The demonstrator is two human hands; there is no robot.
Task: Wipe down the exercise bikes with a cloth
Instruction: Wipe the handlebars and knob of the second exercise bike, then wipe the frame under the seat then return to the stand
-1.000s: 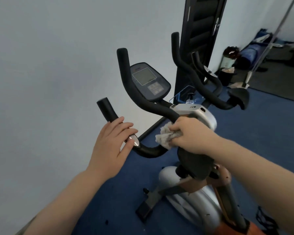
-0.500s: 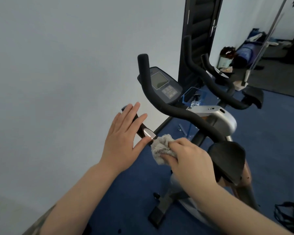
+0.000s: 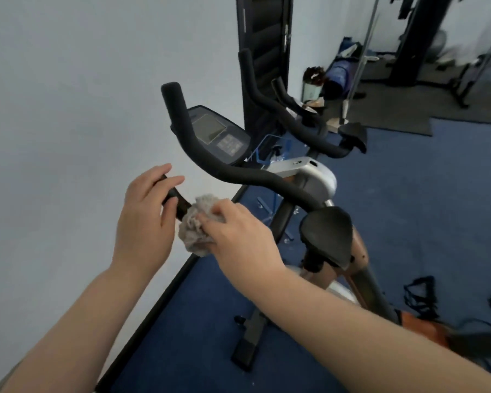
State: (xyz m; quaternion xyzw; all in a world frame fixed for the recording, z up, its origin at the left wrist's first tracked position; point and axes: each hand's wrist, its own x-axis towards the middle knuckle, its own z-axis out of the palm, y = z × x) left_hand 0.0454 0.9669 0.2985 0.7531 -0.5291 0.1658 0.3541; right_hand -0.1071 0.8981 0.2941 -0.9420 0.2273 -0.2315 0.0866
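- While the left hand [image 3: 145,222] is gripping the near grip [image 3: 176,201] of the bike [image 3: 309,177], its fingers [image 3: 165,185] are curling round the black foam; a second ago they were lying flatter along it.
- Just right of it, the cloth [image 3: 197,225] is pressing against that same grip, bunched into a grey wad.
- Holding the cloth, the right hand [image 3: 238,236] is keeping its fingers [image 3: 210,219] closed on the wad; a second ago it was rubbing at the centre of the bars, so the wipe is travelling outward.
- Further right, the long bar [image 3: 238,174], console [image 3: 219,134] and saddle [image 3: 326,236] are standing clear of both hands.
- Judging by this, the near grip is getting its turn now, and the far bars and saddle may be waiting for theirs.
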